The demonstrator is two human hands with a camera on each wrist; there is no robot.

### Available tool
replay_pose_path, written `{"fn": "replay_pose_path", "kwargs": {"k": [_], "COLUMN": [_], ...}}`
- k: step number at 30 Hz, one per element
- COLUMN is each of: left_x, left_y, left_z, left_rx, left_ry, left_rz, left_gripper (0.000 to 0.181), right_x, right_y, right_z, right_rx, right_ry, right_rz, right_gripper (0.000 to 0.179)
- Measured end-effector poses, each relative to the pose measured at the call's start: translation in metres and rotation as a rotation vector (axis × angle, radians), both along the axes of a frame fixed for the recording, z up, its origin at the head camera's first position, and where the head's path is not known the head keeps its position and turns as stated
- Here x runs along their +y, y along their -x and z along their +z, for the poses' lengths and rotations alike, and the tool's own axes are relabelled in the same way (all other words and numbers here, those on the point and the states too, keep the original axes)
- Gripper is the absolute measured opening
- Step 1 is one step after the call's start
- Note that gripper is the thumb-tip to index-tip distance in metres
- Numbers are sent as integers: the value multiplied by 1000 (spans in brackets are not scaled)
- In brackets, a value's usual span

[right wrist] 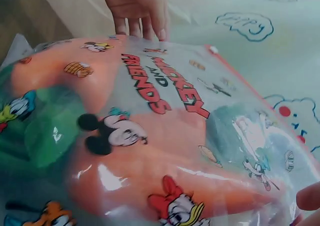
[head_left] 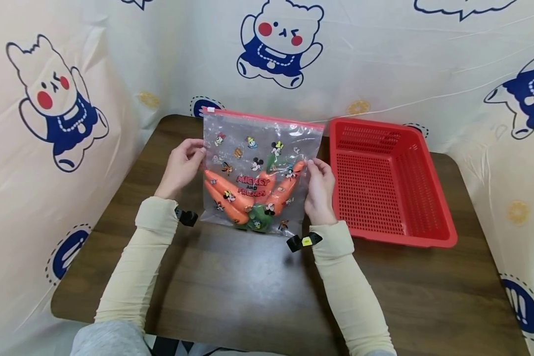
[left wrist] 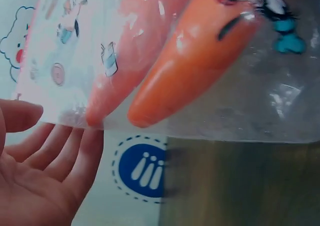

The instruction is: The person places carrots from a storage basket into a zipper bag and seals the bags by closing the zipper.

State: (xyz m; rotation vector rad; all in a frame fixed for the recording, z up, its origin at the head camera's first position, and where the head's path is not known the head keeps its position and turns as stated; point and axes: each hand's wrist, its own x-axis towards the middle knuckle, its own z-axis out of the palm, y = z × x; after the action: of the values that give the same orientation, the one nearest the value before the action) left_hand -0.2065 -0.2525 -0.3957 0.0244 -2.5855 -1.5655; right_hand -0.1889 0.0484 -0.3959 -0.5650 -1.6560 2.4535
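Note:
A clear zip bag (head_left: 224, 133) with a pink slider top and cartoon prints stands tilted up above the table, between both hands. Inside it lie several orange toy carrots (head_left: 229, 193) with green tops (head_left: 260, 217). At the bag's left edge is my left hand (head_left: 183, 165); its fairly straight fingers touch the edge and reach behind it, the thumb apart from them in the left wrist view. My right hand (head_left: 320, 190) pinches the opposite edge near a carrot tip, thumb in front. Most of that hand lies outside the right wrist view.
A red plastic basket (head_left: 440, 217) with perforated walls sits on the right of the brown wooden table (head_left: 231, 277), close beside the right hand. Cartoon-printed cloth (head_left: 169, 59) hangs around the table's back and sides.

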Motion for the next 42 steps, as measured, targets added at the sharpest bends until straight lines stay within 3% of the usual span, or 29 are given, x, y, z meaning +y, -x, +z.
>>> {"fn": "replay_pose_path", "kwargs": {"k": [4,9,13,16,20,23,26,29,35,42], "left_x": [0,2,5,9,13,19,24,29,37,45], "left_y": [0,-4,-10,-18,-34,-45,-54,-58,-58,-57], "left_z": [-10,-21,-26,-28,-30,-31,-32,-32,-34,-37], "left_rx": [-76,-149,-238,-266,-239,-256,-309,-336,-311,-297], "left_ry": [9,79,245,371,436,471,504,532,566,554], "left_rz": [-59,-170,-283,-390,-514,-563,-566,-553,-519,-482], "left_gripper": [41,47,50,53,55,60,65,68,64,61], "right_x": [3,4,7,12,19,23,23,21,19,17], "right_y": [2,-4,-15,-26,-42,-54,-61,-63,-54,-46], "right_z": [-7,-14,-18,-19,-21,-24,-28,-31,-34,-38], "right_rx": [-13,-30,-8,36,85,89,83,66,45,33], "right_ry": [-23,-173,-322,-497,-737,-900,-1017,-1034,-975,-989], "right_rz": [5,144,233,294,496,680,793,841,835,800], "right_gripper": [37,57,55,50,50,53,56,60,65,66]}}
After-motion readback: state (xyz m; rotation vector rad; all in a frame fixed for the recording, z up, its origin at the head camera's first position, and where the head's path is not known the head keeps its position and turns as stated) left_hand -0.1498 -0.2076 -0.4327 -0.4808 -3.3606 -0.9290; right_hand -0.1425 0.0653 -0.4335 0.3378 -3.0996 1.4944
